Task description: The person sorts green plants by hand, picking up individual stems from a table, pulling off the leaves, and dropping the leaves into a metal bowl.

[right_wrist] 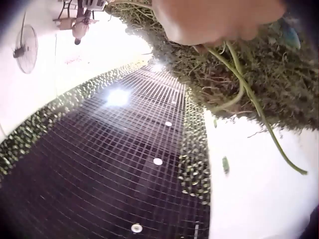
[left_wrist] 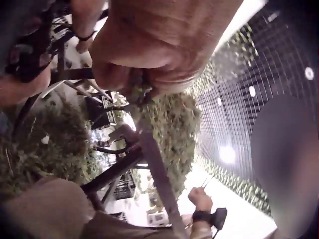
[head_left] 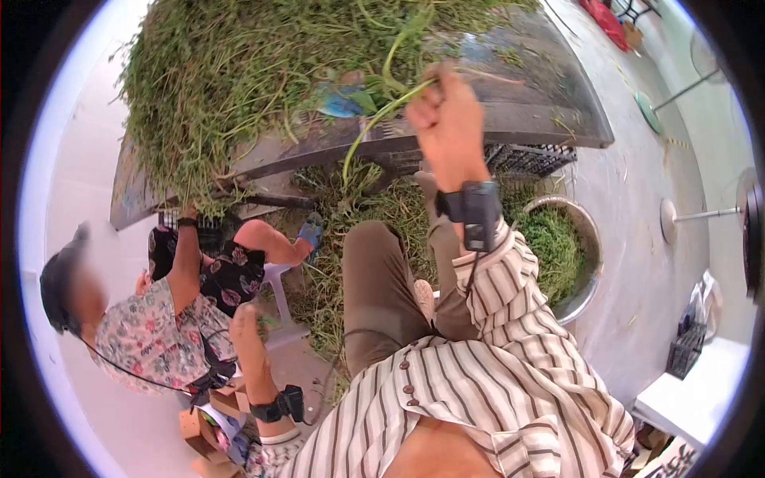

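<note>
My right hand pinches long green stems over the table's front edge in the head view; the stems hang from under the hand in the right wrist view. A big heap of leafy greens covers the dark table. Down at the lower left, my left hand is held low, away from the table, with a bit of green beside its fingers. In the left wrist view that hand has curled fingers around a small green piece.
Another person in a cap sits at the left, an arm reaching to the heap's edge. Greens litter the floor under the table. A round tub of cut greens stands at the right; a black crate is under the table.
</note>
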Motion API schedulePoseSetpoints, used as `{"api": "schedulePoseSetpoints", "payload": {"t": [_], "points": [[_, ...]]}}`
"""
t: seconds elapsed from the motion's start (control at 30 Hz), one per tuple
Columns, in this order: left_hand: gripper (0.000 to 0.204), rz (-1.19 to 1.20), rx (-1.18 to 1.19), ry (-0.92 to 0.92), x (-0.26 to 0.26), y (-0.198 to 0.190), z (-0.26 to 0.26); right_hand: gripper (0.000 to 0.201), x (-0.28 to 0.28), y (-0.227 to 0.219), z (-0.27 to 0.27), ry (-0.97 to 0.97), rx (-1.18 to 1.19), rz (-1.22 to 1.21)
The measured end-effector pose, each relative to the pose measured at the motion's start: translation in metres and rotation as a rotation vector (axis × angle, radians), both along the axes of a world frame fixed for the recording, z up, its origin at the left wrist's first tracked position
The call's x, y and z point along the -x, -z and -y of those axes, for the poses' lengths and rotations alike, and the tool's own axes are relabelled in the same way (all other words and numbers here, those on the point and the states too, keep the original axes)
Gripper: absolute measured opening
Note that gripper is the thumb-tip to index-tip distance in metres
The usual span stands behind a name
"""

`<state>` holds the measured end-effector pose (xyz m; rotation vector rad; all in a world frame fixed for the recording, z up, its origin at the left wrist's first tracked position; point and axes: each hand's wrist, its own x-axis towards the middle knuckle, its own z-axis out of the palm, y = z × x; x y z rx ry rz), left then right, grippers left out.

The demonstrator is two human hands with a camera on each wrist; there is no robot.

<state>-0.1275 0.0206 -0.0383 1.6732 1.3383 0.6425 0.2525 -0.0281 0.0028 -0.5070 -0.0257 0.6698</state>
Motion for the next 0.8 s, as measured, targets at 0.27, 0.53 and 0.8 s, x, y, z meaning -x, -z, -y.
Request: {"api": "schedulePoseSetpoints", "payload": {"t": [0.27, 0.53, 0.8], "points": [[0.014, 0.856, -0.151, -0.16, -0.101, -0.069, -0.016, 0.018, 0.052, 0.023, -0.012, -0.285, -0.044, 0.071], [0.052, 0.621, -0.182, 1.353, -0.262, -0.118, 0.132, 0.013, 0.049, 0.025, -0.005, -0.265, -0.008, 0.06], [0.026, 0.449, -0.548, 0.931, -0.211, -0.117, 0.055, 0.019, 0.027, 0.019, 0.003, -0.176, 0.037, 0.142]]}}
